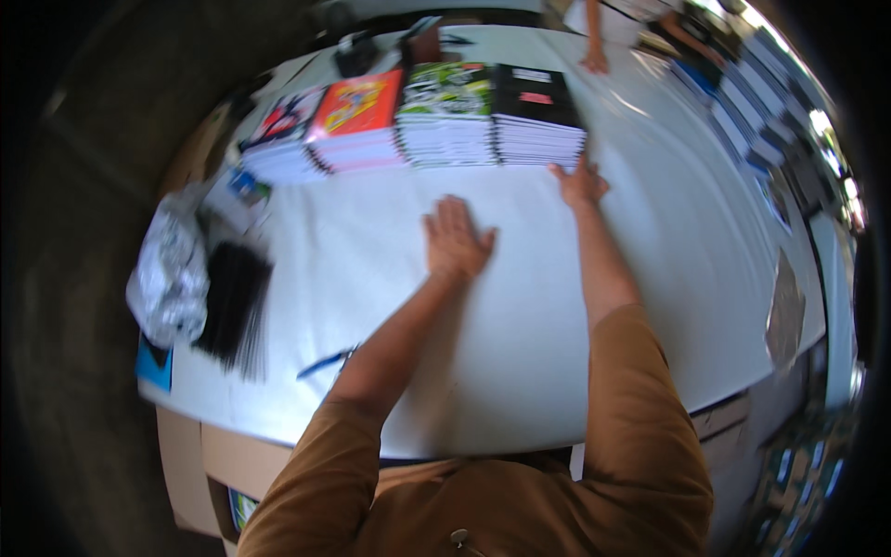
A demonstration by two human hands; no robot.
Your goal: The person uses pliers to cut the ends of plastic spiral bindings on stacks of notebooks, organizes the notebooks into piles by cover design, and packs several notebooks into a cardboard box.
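Observation:
My left hand (452, 239) is spread flat, palm down, over the white table (520, 306), holding nothing. It is in front of the green-patterned stack of spiral notebooks (447, 116). My right hand (580, 184) is at the front right corner of a stack of black-covered spiral notebooks (541, 116). Its fingers are apart and seem to touch that corner. Left of these stand a stack of orange-covered notebooks (357, 125) and a leaning stack with dark, red-marked covers (286, 135). All four stacks form one row.
On the left are a crumpled clear plastic bag (172, 269), black binding coils (234, 302) and blue-handled pliers (325, 363), partly behind my left forearm. Another person's hand (595, 61) rests at the far edge. Stacked books (756, 97) stand at right; a cardboard box (246, 459) is below.

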